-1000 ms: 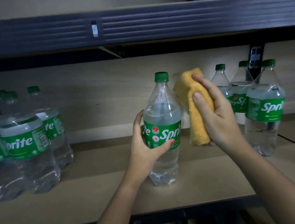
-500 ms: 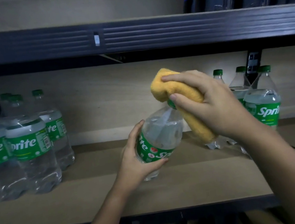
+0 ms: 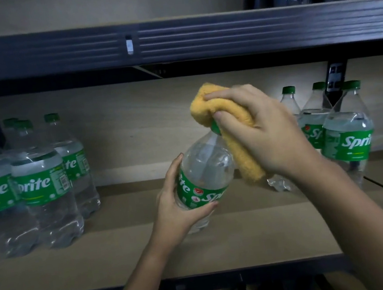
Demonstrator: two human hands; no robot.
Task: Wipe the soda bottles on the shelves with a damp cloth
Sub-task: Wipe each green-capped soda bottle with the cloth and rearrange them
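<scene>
1. The left hand grips a clear bottle by its green label, tilted above the shelf.
2. The right hand clutches a yellow cloth over the bottle's cap.
3. More bottles stand on the shelf at both sides.

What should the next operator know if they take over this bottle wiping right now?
Left hand: grips the clear plastic Sprite bottle with the green label around its label, tilted, lifted off the wooden shelf board.
Right hand: holds the folded yellow cloth over the bottle's green cap and down its shoulder.
Done: wiping on this bottle's top is under way.
Left: its body, then set it upright on the shelf. Other Sprite bottles stand at the left and right; which are already wiped cannot be told.
</scene>
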